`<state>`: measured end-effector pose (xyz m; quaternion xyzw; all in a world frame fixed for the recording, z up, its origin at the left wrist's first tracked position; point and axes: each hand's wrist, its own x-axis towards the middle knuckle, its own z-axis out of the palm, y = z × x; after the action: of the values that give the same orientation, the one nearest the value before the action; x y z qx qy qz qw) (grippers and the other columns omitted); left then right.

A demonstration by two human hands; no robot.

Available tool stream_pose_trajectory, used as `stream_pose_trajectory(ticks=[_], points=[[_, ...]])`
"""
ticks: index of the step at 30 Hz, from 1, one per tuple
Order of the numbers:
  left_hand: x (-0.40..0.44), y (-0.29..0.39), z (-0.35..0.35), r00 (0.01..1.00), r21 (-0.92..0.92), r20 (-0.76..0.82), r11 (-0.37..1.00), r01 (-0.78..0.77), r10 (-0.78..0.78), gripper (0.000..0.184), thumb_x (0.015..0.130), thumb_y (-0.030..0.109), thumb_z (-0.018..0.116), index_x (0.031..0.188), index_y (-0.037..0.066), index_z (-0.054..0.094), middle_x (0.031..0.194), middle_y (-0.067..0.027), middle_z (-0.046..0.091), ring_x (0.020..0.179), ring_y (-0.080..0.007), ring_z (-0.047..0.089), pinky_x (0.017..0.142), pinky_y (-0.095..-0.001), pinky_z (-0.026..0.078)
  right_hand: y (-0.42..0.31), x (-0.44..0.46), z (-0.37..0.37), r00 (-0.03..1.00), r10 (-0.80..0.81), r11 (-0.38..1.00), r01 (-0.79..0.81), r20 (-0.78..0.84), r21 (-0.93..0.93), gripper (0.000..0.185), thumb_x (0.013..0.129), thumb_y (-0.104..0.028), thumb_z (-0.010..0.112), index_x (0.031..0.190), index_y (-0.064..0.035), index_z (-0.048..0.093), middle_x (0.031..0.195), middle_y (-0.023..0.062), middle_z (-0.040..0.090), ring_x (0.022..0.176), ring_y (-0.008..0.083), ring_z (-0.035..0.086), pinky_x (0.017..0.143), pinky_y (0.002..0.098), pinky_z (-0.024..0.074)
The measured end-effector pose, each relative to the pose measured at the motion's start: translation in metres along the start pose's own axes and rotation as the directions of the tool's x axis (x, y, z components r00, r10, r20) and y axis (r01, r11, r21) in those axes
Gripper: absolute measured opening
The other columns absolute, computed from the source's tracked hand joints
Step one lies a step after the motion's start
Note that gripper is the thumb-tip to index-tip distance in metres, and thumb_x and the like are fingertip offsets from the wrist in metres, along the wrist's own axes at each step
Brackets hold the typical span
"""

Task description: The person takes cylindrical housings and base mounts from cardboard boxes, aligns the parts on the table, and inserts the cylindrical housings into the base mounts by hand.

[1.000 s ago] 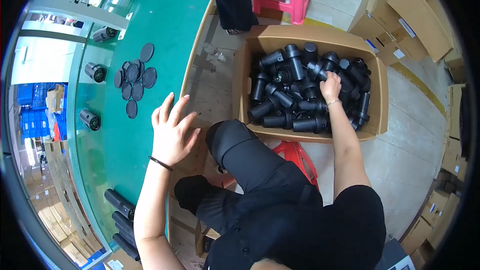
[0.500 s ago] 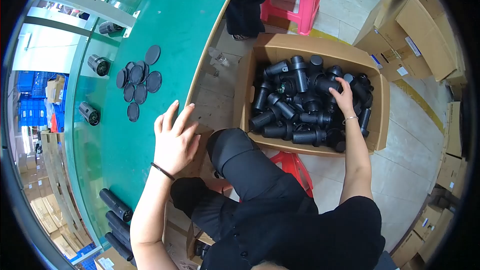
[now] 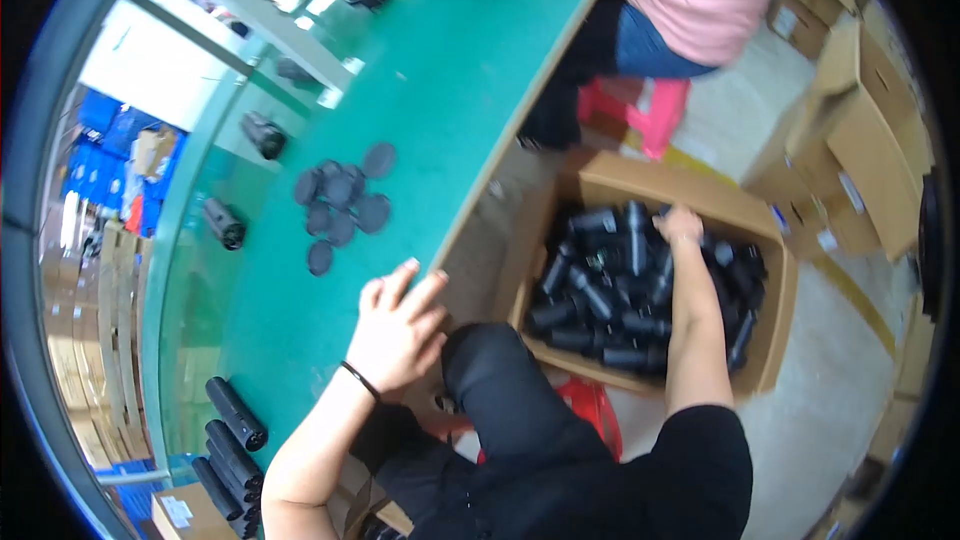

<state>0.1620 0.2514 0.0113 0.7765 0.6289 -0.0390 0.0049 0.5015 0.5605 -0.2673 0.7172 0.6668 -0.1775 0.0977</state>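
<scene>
My left hand (image 3: 398,325) is held at the table's edge with its fingers apart and nothing in it. On the green table (image 3: 410,110) beyond it lies a loose group of flat black round caps (image 3: 340,190). My right hand (image 3: 682,224) reaches down into the far side of an open cardboard box (image 3: 640,173), among black cylindrical housings (image 3: 592,292) that lie jumbled in it. Its fingers look bunched over one of the dark parts, but motion blur and the hand itself hide what they hold.
Several black tubes (image 3: 237,415) lie at the table's near left end. More black housings (image 3: 224,224) lie along the table's left side. A person in a pink top (image 3: 690,0) sits on a pink stool (image 3: 660,115) beyond the box. Cardboard boxes (image 3: 850,135) stand at the right.
The view has shifted, so the table and box appear lower and further right. My right hand has moved toward the box's far side, its fingers drawing together. My left hand stays open.
</scene>
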Motion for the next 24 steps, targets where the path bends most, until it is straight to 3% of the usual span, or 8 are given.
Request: stream_pose_trajectory(ticks=[2, 5, 6, 9, 12, 18, 20, 24], points=[[-0.002, -0.004, 0.001, 1.000, -0.011, 0.006, 1.000, -0.015, 0.015, 0.032, 0.068, 0.025, 0.071, 0.097, 0.013, 0.067, 0.136, -0.0073, 0.045, 0.130, -0.0339, 0.034, 0.097, -0.0513, 0.032, -0.010, 0.008, 0.000, 0.993, 0.062, 0.998, -0.064, 0.103, 0.010, 0.076, 0.073, -0.049, 0.072, 0.129, -0.0032, 0.048, 0.126, 0.0168, 0.057, 0.117, 0.0283, 0.055, 0.097, 0.0379, 0.0448], [-0.006, -0.005, 0.004, 1.000, -0.014, 0.009, 1.000, -0.023, 0.023, 0.031, 0.071, 0.028, 0.070, 0.099, 0.014, 0.067, 0.137, -0.0057, 0.044, 0.130, -0.0325, 0.033, 0.099, -0.0503, 0.030, -0.006, 0.028, 0.027, 0.965, 0.233, 0.966, -0.245, 0.122, 0.088, 0.078, 0.077, -0.043, 0.069, 0.136, -0.0036, 0.036, 0.124, 0.0157, 0.059, 0.113, 0.0286, 0.058, 0.095, 0.0380, 0.0460], [-0.006, -0.005, 0.003, 1.000, -0.012, 0.000, 1.000, -0.019, 0.019, 0.031, 0.072, 0.028, 0.070, 0.099, 0.014, 0.067, 0.137, -0.0057, 0.044, 0.131, -0.0327, 0.033, 0.099, -0.0506, 0.029, -0.005, 0.023, 0.024, 0.969, 0.229, 0.968, -0.237, 0.092, 0.082, 0.067, 0.081, -0.039, 0.064, 0.131, -0.0017, 0.041, 0.119, 0.0168, 0.061, 0.110, 0.0288, 0.061, 0.091, 0.0374, 0.0489], [-0.006, -0.005, 0.004, 0.999, -0.016, -0.014, 0.999, -0.033, 0.032, 0.031, 0.073, 0.030, 0.069, 0.099, 0.014, 0.067, 0.138, -0.0058, 0.043, 0.131, -0.0337, 0.031, 0.100, -0.0521, 0.028, 0.007, 0.019, 0.028, 0.971, 0.220, 0.973, -0.225, 0.093, 0.052, 0.064, 0.082, -0.038, 0.060, 0.130, -0.0020, 0.039, 0.119, 0.0189, 0.061, 0.110, 0.0318, 0.060, 0.093, 0.0392, 0.0478], [-0.008, -0.002, -0.001, 0.999, -0.014, -0.018, 0.999, -0.039, 0.038, 0.033, 0.072, 0.032, 0.070, 0.099, 0.014, 0.067, 0.138, -0.0068, 0.043, 0.132, -0.0341, 0.031, 0.101, -0.0518, 0.028, 0.030, -0.004, 0.024, 0.989, 0.126, 0.986, -0.133, 0.080, 0.099, 0.070, 0.082, -0.045, 0.061, 0.131, -0.0021, 0.037, 0.121, 0.0225, 0.058, 0.112, 0.0350, 0.057, 0.095, 0.0408, 0.0452], [-0.013, -0.002, 0.001, 0.995, -0.019, -0.075, 0.998, -0.068, 0.066, 0.035, 0.072, 0.035, 0.069, 0.099, 0.013, 0.067, 0.139, -0.0086, 0.041, 0.133, -0.0347, 0.029, 0.102, -0.0517, 0.028, 0.064, -0.095, -0.022, 0.991, 0.022, 0.974, 0.009, -0.132, 0.227, 0.066, 0.083, -0.045, 0.061, 0.127, -0.0015, 0.038, 0.104, 0.0271, 0.063, 0.100, 0.0400, 0.061, 0.086, 0.0458, 0.0484], [-0.015, -0.002, 0.001, 0.994, -0.001, -0.083, 0.997, -0.076, 0.075, 0.036, 0.072, 0.035, 0.069, 0.100, 0.014, 0.067, 0.140, -0.0086, 0.041, 0.133, -0.0348, 0.030, 0.102, -0.0514, 0.028, 0.061, -0.133, -0.039, 0.958, -0.095, 0.985, 0.129, -0.270, 0.112, 0.066, 0.080, -0.042, 0.065, 0.126, -0.0035, 0.037, 0.091, 0.0248, 0.066, 0.086, 0.0406, 0.064, 0.076, 0.0481, 0.0513], [-0.019, -0.005, 0.010, 0.990, 0.055, -0.100, 0.994, -0.091, 0.096, 0.040, 0.073, 0.037, 0.069, 0.106, 0.014, 0.065, 0.141, -0.0083, 0.040, 0.134, -0.0337, 0.030, 0.102, -0.0509, 0.028, 0.035, -0.212, -0.086, 0.879, -0.383, 0.921, 0.385, -0.286, -0.049, 0.065, 0.077, -0.043, 0.067, 0.124, -0.0051, 0.042, 0.083, 0.0224, 0.067, 0.079, 0.0380, 0.066, 0.070, 0.0471, 0.0520]])
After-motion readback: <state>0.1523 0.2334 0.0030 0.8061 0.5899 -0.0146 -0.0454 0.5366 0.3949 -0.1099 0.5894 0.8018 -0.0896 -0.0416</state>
